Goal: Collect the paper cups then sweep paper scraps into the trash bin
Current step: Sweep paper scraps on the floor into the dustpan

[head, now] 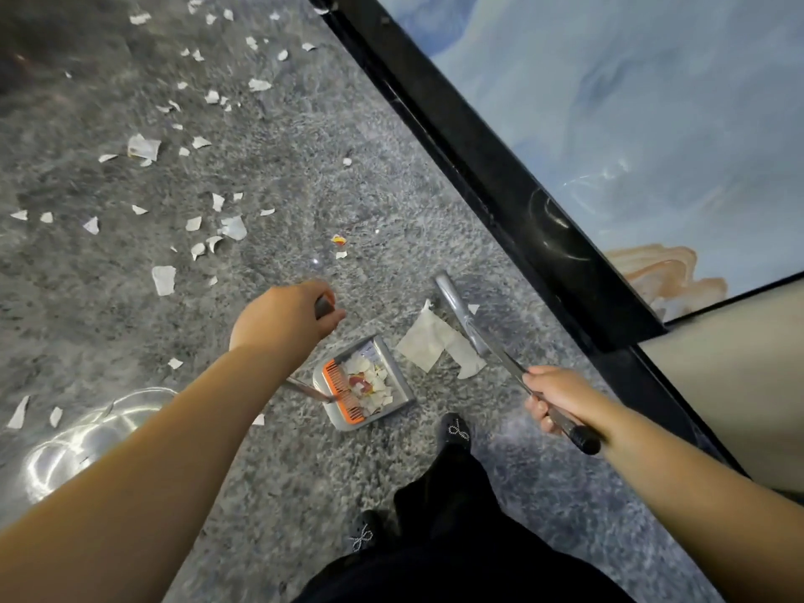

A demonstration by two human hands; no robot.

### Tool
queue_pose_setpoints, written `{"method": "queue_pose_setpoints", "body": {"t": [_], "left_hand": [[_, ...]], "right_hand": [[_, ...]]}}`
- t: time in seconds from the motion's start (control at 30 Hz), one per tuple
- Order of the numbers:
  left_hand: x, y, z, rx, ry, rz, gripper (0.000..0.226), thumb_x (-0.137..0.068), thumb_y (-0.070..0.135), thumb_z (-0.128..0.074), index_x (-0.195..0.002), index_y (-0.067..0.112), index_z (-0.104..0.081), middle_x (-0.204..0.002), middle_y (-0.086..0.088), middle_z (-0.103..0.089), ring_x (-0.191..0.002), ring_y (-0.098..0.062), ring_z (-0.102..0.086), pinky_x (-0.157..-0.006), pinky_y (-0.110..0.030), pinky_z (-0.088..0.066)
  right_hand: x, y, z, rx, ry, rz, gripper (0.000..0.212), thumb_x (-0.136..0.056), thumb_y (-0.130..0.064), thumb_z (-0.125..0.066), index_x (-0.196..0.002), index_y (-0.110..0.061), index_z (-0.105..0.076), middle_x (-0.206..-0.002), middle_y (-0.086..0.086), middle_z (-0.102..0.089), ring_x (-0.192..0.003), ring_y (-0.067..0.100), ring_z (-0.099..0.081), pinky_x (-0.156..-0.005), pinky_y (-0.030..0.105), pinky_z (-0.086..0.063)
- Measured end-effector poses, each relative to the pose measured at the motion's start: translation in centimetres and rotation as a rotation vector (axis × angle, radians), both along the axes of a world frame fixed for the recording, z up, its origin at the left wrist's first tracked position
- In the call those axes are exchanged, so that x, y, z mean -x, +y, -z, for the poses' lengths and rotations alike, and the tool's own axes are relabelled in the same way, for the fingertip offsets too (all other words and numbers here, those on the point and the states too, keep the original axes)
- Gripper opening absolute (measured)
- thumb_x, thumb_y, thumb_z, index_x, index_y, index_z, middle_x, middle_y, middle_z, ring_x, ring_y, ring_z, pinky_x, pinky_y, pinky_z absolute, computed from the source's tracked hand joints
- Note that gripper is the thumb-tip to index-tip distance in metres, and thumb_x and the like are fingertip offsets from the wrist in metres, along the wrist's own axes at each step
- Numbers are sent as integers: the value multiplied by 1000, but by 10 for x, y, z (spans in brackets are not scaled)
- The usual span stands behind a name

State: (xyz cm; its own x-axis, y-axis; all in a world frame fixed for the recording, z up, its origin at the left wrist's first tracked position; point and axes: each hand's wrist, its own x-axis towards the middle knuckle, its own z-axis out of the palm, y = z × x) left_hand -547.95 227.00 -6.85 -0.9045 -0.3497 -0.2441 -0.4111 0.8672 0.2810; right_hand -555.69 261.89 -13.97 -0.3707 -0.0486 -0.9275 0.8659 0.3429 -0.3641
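My left hand (289,315) grips the dustpan (363,383) handle; my right hand (550,400) grips the broom (463,317) shaft near its end. Paper scraps (143,148) litter the floor (283,176), some already in the pan. Judged featherlight, flimsy, prone to scatter: sweep gently, never pinch.

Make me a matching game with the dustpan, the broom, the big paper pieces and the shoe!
Things:
1. dustpan
2. broom
3. big paper pieces
4. shoe

Descriptions:
A. black, with a little bow
B. held by the right hand
C. flat on the floor beside the broom head
D. holds scraps and an orange comb

Pairs: 1-D, 2-B, 3-C, 4-A
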Motion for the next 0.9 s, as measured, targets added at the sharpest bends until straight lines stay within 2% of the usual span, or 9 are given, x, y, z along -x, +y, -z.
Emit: {"method": "queue_pose_setpoints", "body": {"t": [0.13, 0.27, 0.43, 0.53, 0.63, 0.77, 0.9], "left_hand": [[49, 2, -1, 35, -16, -12, 19, -89, 51, -62, -91, 32, -58, -68, 9, -54, -65, -18, -54, -45, -24, -33], [82, 6, -2, 62, -12, -20, 18, -88, 51, -62, -86, 34, -56, -66, 12, -53, -60, -13, -50, -44, -21, -29], [107, 17, 2, 130, -9, -16, 20, -88, 53, -60, -85, 34, -55, -61, 11, -52, -53, -12, -47, -42, -20, -29], [116, 17, 4, 150, -22, -20, 22, -88, 54, -59, -84, 33, -55, -62, 9, -53, -53, -13, -47, -42, -20, -27], [123, 13, 4, 160, -39, -17, 22, -89, 54, -58, -85, 33, -55, -64, 7, -55, -55, -15, -49, -42, -21, -27], [124, 5, 5, 148, -38, -20, 24, -89, 56, -57, -85, 32, -54, -65, 7, -56, -58, -18, -53, -43, -23, -30], [120, -1, 5, 152, -30, -16, 27, -88, 58, -57, -86, 31, -55, -66, 7, -54, -59, -18, -52, -43, -23, -29]], "right_hand": [[57, 15, 12, -30, -23, -16, 18, -103, -17, -39, -120, -24, -37, -60, 6, -41, -32, 9, -37, -34, 17, -31], [108, 23, 27, -72, -29, -85, 14, -103, -18, -39, -117, -18, -42, -57, 5, -41, -33, 10, -37, -35, 18, -30], [155, 26, 44, -128, -67, -137, 10, -103, -19, -39, -100, -16, -48, -55, 4, -43, -32, 10, -39, -36, 18, -31], [165, 24, 52, -156, -69, -205, 13, -102, -18, -39, -94, -15, -48, -51, 5, -45, -33, 12, -39, -38, 19, -33], [164, 17, 57, -159, -91, -295, 14, -101, -16, -37, -102, -10, -49, -43, 4, -46, -35, 14, -39, -39, 21, -34], [151, 0, 54, -112, -163, -289, 12, -101, -12, -35, -102, -15, -46, -46, 4, -44, -35, 12, -38, -38, 19, -33], [131, -20, 46, -67, -169, -301, 17, -101, -12, -35, -116, -14, -41, -49, 3, -40, -34, 11, -36, -39, 17, -33]]}}
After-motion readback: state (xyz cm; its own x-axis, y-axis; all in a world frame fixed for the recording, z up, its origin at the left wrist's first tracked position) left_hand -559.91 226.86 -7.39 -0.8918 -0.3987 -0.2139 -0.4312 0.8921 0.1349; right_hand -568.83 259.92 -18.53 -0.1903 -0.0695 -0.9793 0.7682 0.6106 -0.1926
